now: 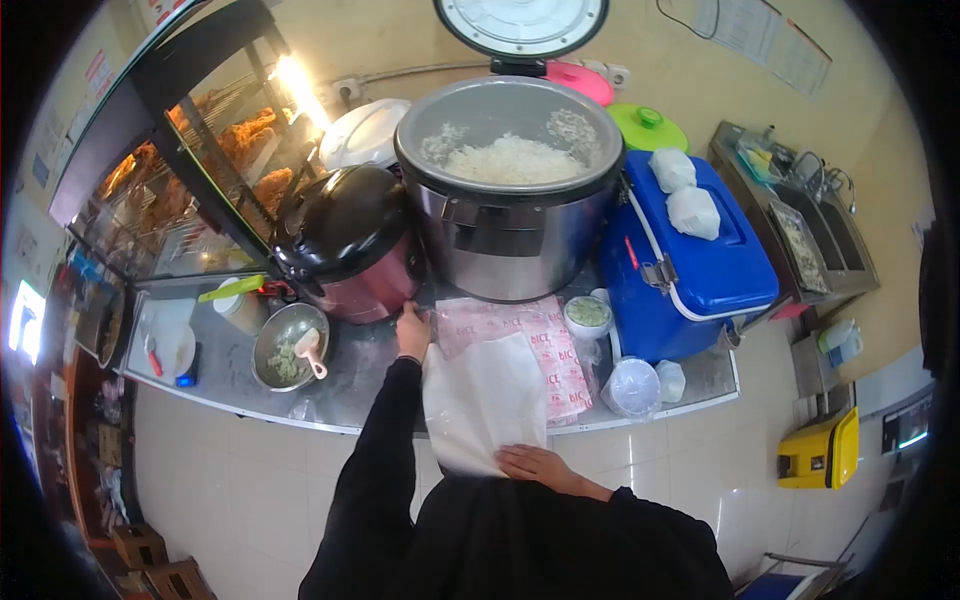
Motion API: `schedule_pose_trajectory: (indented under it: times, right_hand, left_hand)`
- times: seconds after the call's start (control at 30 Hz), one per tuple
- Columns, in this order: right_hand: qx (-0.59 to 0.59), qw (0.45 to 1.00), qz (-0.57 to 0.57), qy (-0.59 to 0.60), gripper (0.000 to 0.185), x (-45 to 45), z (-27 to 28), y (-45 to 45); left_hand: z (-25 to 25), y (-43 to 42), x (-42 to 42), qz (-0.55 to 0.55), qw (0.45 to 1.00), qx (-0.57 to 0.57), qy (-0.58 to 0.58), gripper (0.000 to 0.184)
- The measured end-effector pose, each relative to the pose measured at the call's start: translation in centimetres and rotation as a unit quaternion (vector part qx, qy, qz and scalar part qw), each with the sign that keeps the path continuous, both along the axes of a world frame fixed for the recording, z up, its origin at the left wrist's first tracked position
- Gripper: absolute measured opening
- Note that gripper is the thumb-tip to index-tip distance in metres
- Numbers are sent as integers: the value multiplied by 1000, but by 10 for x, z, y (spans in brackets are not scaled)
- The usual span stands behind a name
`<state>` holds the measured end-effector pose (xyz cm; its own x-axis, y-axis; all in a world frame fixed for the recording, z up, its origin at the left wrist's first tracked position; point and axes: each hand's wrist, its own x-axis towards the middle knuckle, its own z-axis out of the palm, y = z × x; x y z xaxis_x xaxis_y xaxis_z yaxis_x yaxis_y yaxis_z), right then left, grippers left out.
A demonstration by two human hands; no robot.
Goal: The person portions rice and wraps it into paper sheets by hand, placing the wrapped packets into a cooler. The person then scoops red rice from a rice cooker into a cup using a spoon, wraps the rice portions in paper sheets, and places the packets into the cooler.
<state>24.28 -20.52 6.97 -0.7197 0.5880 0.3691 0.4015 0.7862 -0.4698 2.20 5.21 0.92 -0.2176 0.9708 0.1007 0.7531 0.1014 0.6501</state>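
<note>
My left hand point(412, 332) is at the base of the pink cooker with the black lid point(352, 225), left of the paper; its grip is too small to make out. Under my right hand point(538, 468), whose fingers lie flat, is the lower edge of a white paper sheet point(485, 395). Red-printed wrapping paper point(545, 350) lies beneath the sheet on the metal counter. Behind it stands a large open rice cooker point(510, 230) holding white rice point(515, 160). To the left, a metal bowl point(290, 345) holds green-flecked food and a pink scoop point(312, 352).
A blue cooler box point(690, 270) with two white wrapped packs point(692, 212) on top stands at right. Near it are a small green-filled tub point(588, 316) and plastic-wrapped bowls point(632, 387). A heated glass case point(190, 180) with fried food is at left.
</note>
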Motion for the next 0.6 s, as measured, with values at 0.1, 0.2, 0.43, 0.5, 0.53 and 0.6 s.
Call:
schedule_pose_trajectory:
  times: [0.1, 0.2, 0.43, 0.5, 0.53, 0.6]
  right_hand:
    - [31, 998, -52, -17, 36, 0, -13, -5]
    - [-12, 996, -50, -67, 36, 3, -8, -7]
    - [-332, 936, 12, 119, 28, -1, 39, -31]
    - [-339, 933, 64, 104, 25, 9, 82, -21]
    - [-298, 950, 32, 89, 23, 10, 119, -17]
    - [-290, 954, 19, 71, 20, 10, 207, -3]
  left_hand:
    - [40, -13, 12, -241, 961, 35, 131, 35]
    - [35, -24, 31, -497, 837, -138, 183, 46]
    - [-5, -46, 41, -487, 841, -58, 229, 52]
    - [-9, -45, 40, -489, 843, -55, 218, 54]
    - [-10, -45, 39, -491, 843, -53, 212, 54]
    - [-7, -43, 38, -495, 847, -28, 194, 55]
